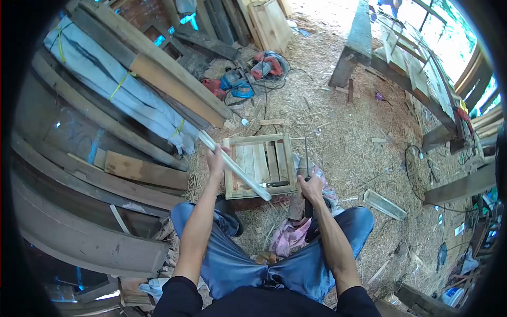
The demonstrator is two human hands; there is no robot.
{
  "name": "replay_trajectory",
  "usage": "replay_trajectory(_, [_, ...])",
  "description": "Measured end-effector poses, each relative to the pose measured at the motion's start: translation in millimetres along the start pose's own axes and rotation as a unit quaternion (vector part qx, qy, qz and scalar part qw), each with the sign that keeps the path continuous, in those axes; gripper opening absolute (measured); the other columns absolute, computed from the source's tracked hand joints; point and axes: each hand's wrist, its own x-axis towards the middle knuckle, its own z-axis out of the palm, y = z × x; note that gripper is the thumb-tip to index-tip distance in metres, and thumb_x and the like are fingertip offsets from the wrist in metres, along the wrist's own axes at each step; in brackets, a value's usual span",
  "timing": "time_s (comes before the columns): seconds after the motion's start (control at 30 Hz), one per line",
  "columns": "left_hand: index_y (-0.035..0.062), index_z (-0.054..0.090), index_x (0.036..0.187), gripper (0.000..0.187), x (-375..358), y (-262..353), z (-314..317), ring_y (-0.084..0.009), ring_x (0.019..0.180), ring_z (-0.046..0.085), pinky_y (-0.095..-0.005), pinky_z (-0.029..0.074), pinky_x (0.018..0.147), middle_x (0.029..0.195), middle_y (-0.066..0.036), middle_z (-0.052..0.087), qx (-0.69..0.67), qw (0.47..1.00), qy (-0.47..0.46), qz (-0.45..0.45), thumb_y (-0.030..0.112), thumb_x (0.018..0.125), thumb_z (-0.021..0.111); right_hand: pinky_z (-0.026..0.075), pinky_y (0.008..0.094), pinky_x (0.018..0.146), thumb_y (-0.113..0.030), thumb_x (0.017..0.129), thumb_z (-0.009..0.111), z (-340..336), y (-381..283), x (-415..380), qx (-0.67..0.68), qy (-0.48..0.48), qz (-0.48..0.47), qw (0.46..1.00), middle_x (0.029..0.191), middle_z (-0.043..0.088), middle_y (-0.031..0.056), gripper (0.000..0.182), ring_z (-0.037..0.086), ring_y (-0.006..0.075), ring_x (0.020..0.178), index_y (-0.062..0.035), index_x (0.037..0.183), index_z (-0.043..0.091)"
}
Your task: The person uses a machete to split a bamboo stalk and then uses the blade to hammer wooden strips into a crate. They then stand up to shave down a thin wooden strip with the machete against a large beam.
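My left hand (215,161) is closed around a pale wooden strip (244,177), which slants down toward my knees across the left side of a shallow wooden frame (287,158). Slats fill part of this frame, set on the ground before me. On its near edge lies a black-handled tool (277,184) with a light metal part. To the right of the frame, my right hand (311,189) grips a long, thin dark tool (306,150) that points away from me; its exact kind I cannot tell. Pink cloth (290,238) lies crumpled between my legs.
Red and blue power tools (240,87) with cords lie beyond the frame. Stacked planks and beams (174,87) and a wrapped bundle (127,92) line the left. A heavy timber bench (417,87) stands far right. A short board (385,205) rests on the shavings-covered ground (343,142).
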Motion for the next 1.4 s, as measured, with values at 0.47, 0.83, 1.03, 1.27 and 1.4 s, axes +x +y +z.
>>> replay_trajectory(0.47, [-0.0046, 0.036, 0.14, 0.057, -29, -85, -37, -0.0447, 0.117, 0.053, -0.0453, 0.04, 0.099, 0.127, -0.033, 0.053, 0.33, 0.942, 0.068, 0.007, 0.035, 0.099, 0.043, 0.052, 0.0347, 0.056, -0.038, 0.075, 0.075, 32, -23, 33, 0.028, -0.039, 0.013, 0.999, 0.065, 0.068, 0.0124, 0.042, 0.066, 0.022, 0.055, 0.0022, 0.086, 0.072])
replay_trajectory(0.83, [-0.0032, 0.044, 0.132, 0.05, -28, -76, -30, -0.0457, 0.103, 0.059, -0.049, 0.043, 0.088, 0.111, -0.031, 0.06, 0.365, 0.929, 0.063, 0.018, 0.035, 0.099, 0.044, 0.055, 0.0395, 0.062, -0.023, 0.06, 0.071, 46, -23, 67, -0.02, -0.141, 0.092, 0.986, 0.063, 0.066, 0.0206, 0.034, 0.069, 0.0297, 0.062, 0.0097, 0.063, 0.064])
replay_trajectory(1.03, [-0.0039, 0.044, 0.132, 0.049, -17, -67, -18, -0.0469, 0.105, 0.058, -0.0491, 0.043, 0.089, 0.111, -0.031, 0.06, 0.331, 0.941, 0.04, 0.049, 0.032, 0.098, 0.045, 0.053, 0.0409, 0.061, -0.021, 0.059, 0.068, 37, -41, 60, -0.018, -0.122, 0.103, 0.987, 0.065, 0.066, 0.0226, 0.034, 0.069, 0.0299, 0.064, 0.0121, 0.066, 0.064])
replay_trajectory(1.27, [-0.0026, 0.04, 0.138, 0.053, 5, -66, -17, -0.0411, 0.104, 0.059, -0.0448, 0.044, 0.087, 0.115, -0.029, 0.059, 0.336, 0.941, -0.019, 0.033, 0.032, 0.098, 0.046, 0.05, 0.0323, 0.049, -0.027, 0.065, 0.078, 16, -73, 63, -0.059, -0.104, 0.084, 0.989, 0.058, 0.065, 0.0116, 0.032, 0.064, 0.0179, 0.051, 0.003, 0.068, 0.07])
replay_trajectory(1.4, [-0.0034, 0.045, 0.127, 0.046, 4, -69, -15, -0.0433, 0.1, 0.059, -0.0466, 0.044, 0.086, 0.107, -0.029, 0.06, 0.339, 0.939, -0.018, 0.061, 0.032, 0.098, 0.045, 0.046, 0.0325, 0.043, -0.027, 0.069, 0.081, 44, -21, 75, 0.004, -0.059, -0.001, 0.998, 0.055, 0.063, 0.0079, 0.033, 0.059, 0.0157, 0.044, 0.0033, 0.072, 0.069])
